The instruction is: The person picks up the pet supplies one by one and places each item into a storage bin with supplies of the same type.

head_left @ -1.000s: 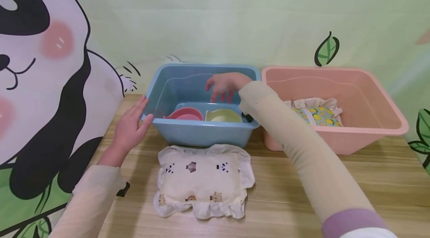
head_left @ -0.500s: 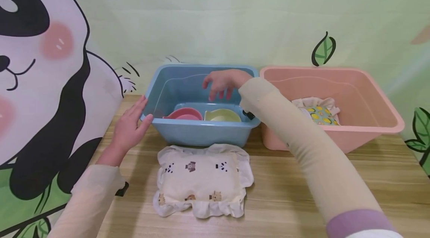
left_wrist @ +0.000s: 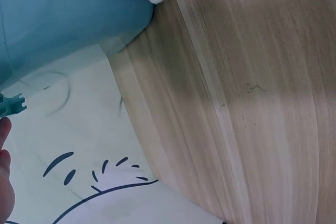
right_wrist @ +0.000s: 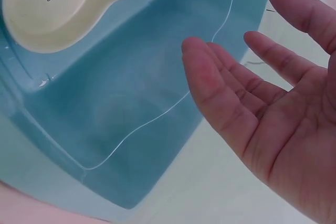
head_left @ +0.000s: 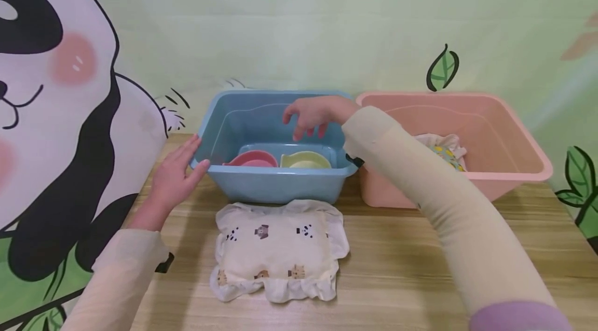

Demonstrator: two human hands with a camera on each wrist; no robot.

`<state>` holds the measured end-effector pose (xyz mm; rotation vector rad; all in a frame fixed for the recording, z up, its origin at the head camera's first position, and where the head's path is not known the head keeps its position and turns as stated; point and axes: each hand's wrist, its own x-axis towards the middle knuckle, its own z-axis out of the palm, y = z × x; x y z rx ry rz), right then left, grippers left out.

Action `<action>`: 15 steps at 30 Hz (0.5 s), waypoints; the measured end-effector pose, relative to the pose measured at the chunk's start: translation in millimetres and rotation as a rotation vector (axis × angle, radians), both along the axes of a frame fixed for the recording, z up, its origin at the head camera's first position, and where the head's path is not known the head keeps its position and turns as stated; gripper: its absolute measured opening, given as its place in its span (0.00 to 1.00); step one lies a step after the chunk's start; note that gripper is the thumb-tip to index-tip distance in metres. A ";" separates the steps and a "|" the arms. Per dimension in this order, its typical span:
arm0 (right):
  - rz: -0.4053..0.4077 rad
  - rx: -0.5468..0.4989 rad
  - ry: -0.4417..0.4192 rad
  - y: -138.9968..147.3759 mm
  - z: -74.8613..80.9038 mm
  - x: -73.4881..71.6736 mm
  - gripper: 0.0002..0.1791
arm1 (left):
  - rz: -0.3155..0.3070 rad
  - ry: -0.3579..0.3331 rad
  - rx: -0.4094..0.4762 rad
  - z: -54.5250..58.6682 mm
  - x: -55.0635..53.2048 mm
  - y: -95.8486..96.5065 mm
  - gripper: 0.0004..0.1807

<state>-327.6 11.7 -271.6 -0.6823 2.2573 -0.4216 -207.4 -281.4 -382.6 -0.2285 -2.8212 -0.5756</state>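
My left hand (head_left: 175,175) rests at the left rim of the blue bin (head_left: 275,185), fingers straight and thumb by the front corner. Above that bin hovers my right hand (head_left: 317,115), its fingers spread and relaxed with nothing between them. Inside the bin sit a pink dish (head_left: 254,159) and a pale yellow-green dish (head_left: 306,160), side by side. The right wrist view shows a fish-bone print on the yellow-green dish (right_wrist: 50,3) and a pouring-lip shape on its edge. Only the fingertips of the left hand (left_wrist: 4,171) appear in the left wrist view.
A frilled white pillow (head_left: 280,253) with animal prints lies on the wooden table (head_left: 397,269) before the blue bin. To the right stands a pink bin (head_left: 504,165) holding a frilled lemon-print cloth item (head_left: 448,152), partly behind my right sleeve. A panda-printed backdrop (head_left: 280,25) rises behind.
My right forearm has shifted slightly right, covering more of the lemon-print item. The whole scene has slid a little left in the head view. My left hand stays at the rim.
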 end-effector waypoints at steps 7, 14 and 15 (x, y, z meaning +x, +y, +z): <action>0.024 -0.039 0.001 6.0 -3.0 2.8 0.27 | -0.010 0.010 -0.027 0.7 -1.1 -2.7 0.33; 0.048 -0.102 0.027 15.5 -3.6 6.5 0.26 | -0.014 -0.001 -0.043 3.0 -1.5 -5.9 0.34; 0.055 -0.108 0.033 16.6 -3.2 7.1 0.26 | -0.015 -0.003 -0.047 3.6 -1.6 -6.2 0.34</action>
